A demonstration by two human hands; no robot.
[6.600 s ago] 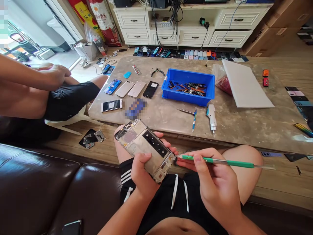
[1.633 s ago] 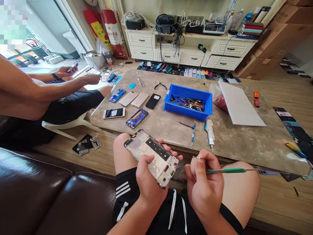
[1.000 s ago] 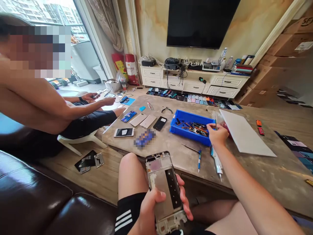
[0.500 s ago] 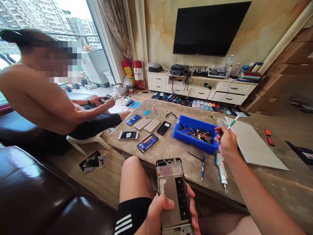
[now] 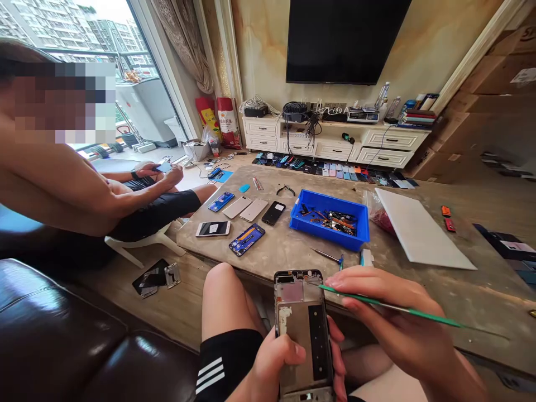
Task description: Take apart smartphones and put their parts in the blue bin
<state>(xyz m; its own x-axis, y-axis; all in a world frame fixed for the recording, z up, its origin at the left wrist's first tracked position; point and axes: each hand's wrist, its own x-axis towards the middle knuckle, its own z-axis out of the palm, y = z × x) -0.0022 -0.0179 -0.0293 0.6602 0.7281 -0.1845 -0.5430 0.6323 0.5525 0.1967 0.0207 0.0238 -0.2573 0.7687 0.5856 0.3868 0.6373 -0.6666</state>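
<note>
My left hand (image 5: 276, 363) is closed around an opened phone frame (image 5: 298, 335), thumb across its bare metal inner face and fingers along the right edge. The frame stands roughly upright above my lap. In my right hand (image 5: 402, 301) is a thin green-handled metal pick (image 5: 419, 314), pinched between thumb and fingers. Its left tip reaches the upper right part of the phone frame; whether it touches I cannot tell. Just beyond, a blue-handled screwdriver (image 5: 329, 255) lies on the table, and a white electric screwdriver (image 5: 367, 258) is mostly hidden behind my right hand.
A blue bin (image 5: 330, 237) of small phone parts stands on the table (image 5: 276, 259). Several phones lie left of it, including a blue phone frame (image 5: 247, 240), with pliers (image 5: 286, 190) behind. A white board (image 5: 422, 229) lies right. Another person (image 5: 84, 184) sits left, holding a phone.
My right hand has come down and left from beside the blue bin, bringing the pick to the phone frame's top. My left hand keeps its hold. The view has shifted slightly.
</note>
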